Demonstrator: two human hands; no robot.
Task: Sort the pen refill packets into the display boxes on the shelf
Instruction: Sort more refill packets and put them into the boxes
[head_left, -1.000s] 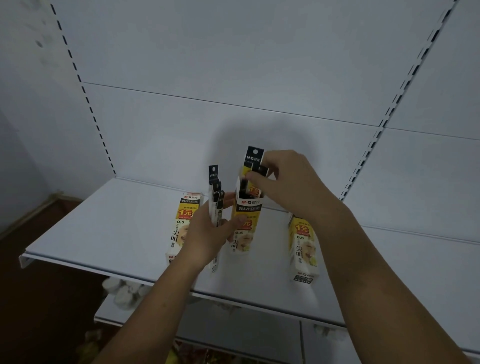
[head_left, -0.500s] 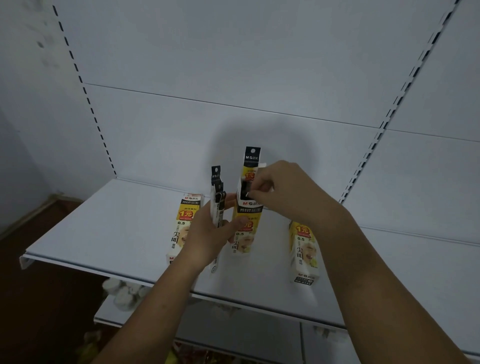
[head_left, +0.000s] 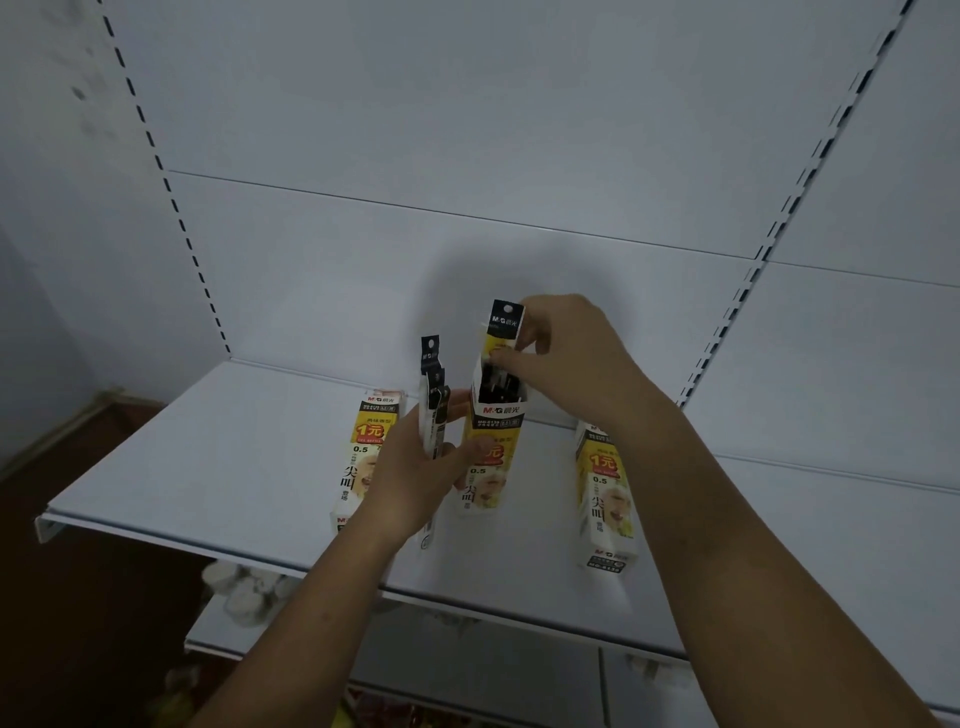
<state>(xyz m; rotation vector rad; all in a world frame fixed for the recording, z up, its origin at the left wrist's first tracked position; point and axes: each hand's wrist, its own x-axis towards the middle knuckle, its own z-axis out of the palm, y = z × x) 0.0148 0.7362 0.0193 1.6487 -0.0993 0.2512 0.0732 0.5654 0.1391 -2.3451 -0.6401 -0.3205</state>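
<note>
Yellow-white display boxes upright on shelf (head_left: 218, 457): left box (head_left: 363, 452), mid box (head_left: 496, 415), right box (head_left: 605, 499).
Mid box open-topped w/ black packets inside, top packet (head_left: 506, 319) sticking up; packet bunch (head_left: 431, 374) upright just left of it.

- White shelf (head_left: 208, 467): flat board, front lip towards you.
- Left box (head_left: 361, 457) lies flat on it, just left of your left thumb (head_left: 475, 448).
- Middle box (head_left: 493, 415) stands under your right fingertips (head_left: 501, 358), left thumb on its front; base contact unclear.
- Right box (head_left: 605, 493) lies right of those fingertips, apart.

White back panel (head_left: 467, 130), slotted uprights (head_left: 174, 208), brown floor (head_left: 78, 597)
</note>
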